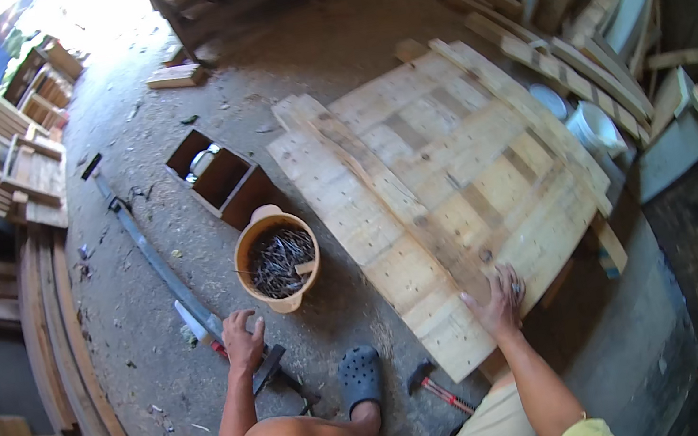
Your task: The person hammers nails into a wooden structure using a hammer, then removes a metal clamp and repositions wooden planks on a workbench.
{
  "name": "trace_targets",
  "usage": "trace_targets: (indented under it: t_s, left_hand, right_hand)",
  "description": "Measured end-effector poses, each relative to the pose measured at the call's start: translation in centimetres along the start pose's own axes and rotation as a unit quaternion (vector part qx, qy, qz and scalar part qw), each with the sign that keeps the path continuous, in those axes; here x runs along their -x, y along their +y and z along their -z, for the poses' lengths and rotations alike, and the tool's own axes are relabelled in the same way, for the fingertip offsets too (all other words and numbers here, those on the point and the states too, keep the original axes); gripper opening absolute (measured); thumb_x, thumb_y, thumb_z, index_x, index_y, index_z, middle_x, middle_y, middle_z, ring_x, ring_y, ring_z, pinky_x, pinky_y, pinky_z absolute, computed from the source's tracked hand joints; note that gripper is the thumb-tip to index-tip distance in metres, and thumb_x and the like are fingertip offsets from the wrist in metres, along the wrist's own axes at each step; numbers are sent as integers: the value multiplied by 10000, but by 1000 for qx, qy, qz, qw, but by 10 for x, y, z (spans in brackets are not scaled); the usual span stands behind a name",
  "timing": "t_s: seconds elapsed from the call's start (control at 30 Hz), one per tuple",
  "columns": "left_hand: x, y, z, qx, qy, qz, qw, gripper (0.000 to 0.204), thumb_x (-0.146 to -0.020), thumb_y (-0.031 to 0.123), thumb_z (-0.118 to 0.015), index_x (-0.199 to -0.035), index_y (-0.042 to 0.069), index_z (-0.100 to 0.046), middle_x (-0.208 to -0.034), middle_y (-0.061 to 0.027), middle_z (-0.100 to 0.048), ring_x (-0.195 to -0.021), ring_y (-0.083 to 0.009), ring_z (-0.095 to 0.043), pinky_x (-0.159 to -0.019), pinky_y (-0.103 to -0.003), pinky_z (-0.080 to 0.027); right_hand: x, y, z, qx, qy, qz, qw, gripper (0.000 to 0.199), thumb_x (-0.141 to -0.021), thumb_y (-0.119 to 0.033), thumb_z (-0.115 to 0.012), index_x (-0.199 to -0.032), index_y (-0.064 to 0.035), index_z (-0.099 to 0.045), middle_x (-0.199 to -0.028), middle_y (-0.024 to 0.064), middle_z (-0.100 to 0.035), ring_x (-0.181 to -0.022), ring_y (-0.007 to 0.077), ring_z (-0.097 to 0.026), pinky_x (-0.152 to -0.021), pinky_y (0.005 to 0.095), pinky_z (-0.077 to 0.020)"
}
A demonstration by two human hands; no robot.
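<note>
Here's my right hand (498, 302), fingers loosely spread on the pale, rectangular plank-wood panel (453, 193) ahead to my right — my left hand (245, 344) half-open, apparently empty, by the long grey metal bar clamp (159, 263).

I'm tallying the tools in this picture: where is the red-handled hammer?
In the head view, the red-handled hammer lies low, just right of centre, between the dark clog and the wooden panel's near corner.
</note>
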State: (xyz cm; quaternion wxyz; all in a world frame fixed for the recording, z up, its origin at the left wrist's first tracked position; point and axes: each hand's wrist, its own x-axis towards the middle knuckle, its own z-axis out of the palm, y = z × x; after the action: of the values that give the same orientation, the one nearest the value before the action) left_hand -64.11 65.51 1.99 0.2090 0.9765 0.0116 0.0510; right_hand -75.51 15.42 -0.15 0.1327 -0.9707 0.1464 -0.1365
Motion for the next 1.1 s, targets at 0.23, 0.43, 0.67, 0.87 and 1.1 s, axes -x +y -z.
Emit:
trace_targets:
  t_s: [0.23,0.43,0.67,0.87,1.1]
  left_hand:
    - [-39,-35,1,29,36,18,999,330,-790,189,-716,-1083,54,-647,-1097,-163,-616,-1083,-359,-552,-967,-431,-433]
    - [-7,17,68,-78,-244,-55,965,471,-783,323,-711,-1186,102,-610,-1263,-169,-553,-1160,-372,-544,-950,-468,-461]
    - [159,-94,245,-26,-325,154,933,722,-810,502,-720,-1332,39,-538,-1063,-178,-709,-979,-346,-680,-878,-424,-529]
    - [175,-7,437,71,-368,356,856,646,-821,569,-690,-1177,35,-626,-947,-188,-688,-769,-299,-637,-721,-493,-505]
    - [-3,89,438,144,-379,295,865,686,-830,594,-667,-1352,159,-573,-940,-159,-723,-661,-306,-667,-543,-497,-510]
  right_hand:
    - [5,1,-12,-9,-13,-35,999,650,-862,-505,-628,-1342,-89,-490,-1465,208,-377,-1399,401,-297,-1124,588,-191]
    - [-15,2,16,96,-157,-89,979,780,-901,-475,-592,-1540,-173,-261,-1595,184,-159,-1481,375,-129,-1149,636,-95]
    - [-89,-145,230,-31,-316,-279,906,916,-853,-421,-674,-1550,-149,-145,-1619,183,-54,-1488,390,-79,-1140,652,-112]
    - [-76,-143,466,-65,-218,-35,973,590,-820,-357,-739,-1269,-16,-565,-1110,190,-671,-1100,352,-606,-946,440,-486]
    - [-95,-15,579,-240,-291,-398,836,449,-836,-343,-733,-1138,-22,-649,-1075,184,-663,-991,214,-596,-833,405,-500]
